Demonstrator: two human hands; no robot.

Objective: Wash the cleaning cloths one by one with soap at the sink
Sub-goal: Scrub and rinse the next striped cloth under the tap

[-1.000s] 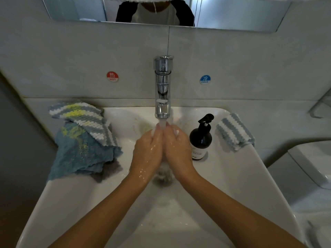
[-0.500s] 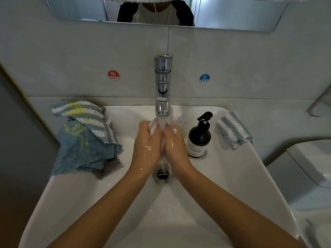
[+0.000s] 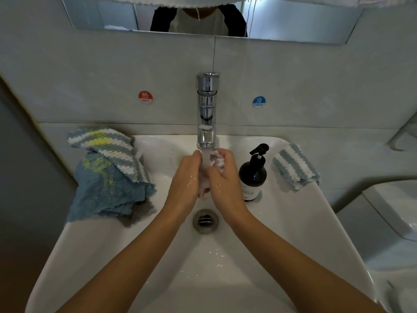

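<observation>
Both hands, left (image 3: 187,177) and right (image 3: 222,177), clutch a small pale cloth (image 3: 214,159) between them under the running tap (image 3: 206,109), above the drain (image 3: 205,221) of the sink (image 3: 293,222). Other cloths (image 3: 108,175) lie piled on its left rim.

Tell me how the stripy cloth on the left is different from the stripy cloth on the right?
The left striped cloth has yellow marks among its blue and white stripes; the right striped cloth shows only blue and white. The left one lies spread out on top of a blue cloth; the right one sits folded small, alone beside the soap bottle. The left one looks bigger. Both rest on the sink rim, untouched by either hand.
</observation>
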